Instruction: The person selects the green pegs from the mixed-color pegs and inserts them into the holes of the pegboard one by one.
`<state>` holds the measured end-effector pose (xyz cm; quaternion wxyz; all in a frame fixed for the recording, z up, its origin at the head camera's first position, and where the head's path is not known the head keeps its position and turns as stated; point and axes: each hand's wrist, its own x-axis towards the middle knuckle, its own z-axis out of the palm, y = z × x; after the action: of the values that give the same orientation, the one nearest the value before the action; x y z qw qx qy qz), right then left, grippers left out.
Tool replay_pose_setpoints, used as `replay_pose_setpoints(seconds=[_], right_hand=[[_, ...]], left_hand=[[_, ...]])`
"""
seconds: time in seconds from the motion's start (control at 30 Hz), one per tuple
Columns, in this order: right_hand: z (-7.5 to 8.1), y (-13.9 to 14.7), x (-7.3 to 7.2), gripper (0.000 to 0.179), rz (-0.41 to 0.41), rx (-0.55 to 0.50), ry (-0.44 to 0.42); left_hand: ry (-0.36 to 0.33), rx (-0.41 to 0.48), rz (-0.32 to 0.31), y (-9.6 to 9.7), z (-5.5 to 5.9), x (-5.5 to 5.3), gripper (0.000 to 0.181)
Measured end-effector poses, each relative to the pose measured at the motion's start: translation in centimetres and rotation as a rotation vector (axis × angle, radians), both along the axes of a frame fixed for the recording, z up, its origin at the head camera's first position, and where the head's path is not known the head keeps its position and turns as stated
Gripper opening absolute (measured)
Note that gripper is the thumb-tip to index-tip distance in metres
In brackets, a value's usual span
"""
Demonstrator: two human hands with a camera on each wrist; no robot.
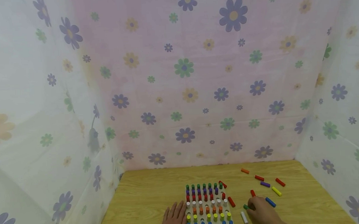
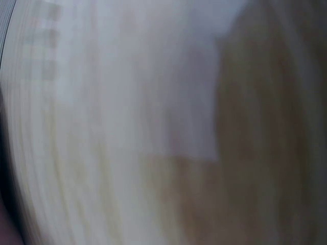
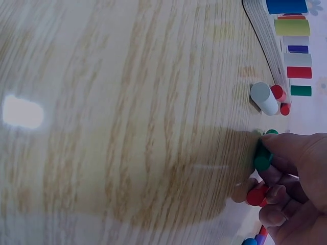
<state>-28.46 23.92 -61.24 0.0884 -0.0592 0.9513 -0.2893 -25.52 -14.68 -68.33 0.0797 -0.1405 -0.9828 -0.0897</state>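
Note:
A pegboard [image 1: 228, 208] holds rows of coloured pegs: green at the back, then purple, red, white, orange, yellow, and blue nearest me. Some of its holes are bare. Flat along the board's left side rests my left hand [image 1: 173, 219], fingers straight. To the right of the board, my right hand [image 1: 264, 213] pinches a green peg [image 3: 263, 155] between thumb and fingers, low over the table. A red peg [image 3: 257, 195] lies by its curled fingers. Just left of this hand is a loose white peg [image 1: 244, 218]. The left wrist view is blurred and shows mostly table.
Loose pegs are scattered on the wooden table [image 1: 152, 183] at the right: an orange one [image 1: 245, 171], a purple one [image 1: 265, 184], a yellow one [image 1: 277, 191], a blue one [image 1: 270, 202] and several red ones. Flowered cloth [image 1: 184, 91] walls enclose the back and sides.

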Motion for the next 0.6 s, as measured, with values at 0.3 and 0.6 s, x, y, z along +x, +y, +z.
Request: replay_pose_setpoints(seconds=[0.3,0.6], right_hand=[[0.1,0.1,0.1,0.009,0.007,-0.014,0.011],[0.5,1.0,0.4,0.009,0.018,-0.179,-0.031]], left_hand=[[-0.001,-0.003,-0.003,0.0,-0.1,0.1,0.056],[-0.028,0.002,-0.005,0.0,0.1,0.0,0.058]])
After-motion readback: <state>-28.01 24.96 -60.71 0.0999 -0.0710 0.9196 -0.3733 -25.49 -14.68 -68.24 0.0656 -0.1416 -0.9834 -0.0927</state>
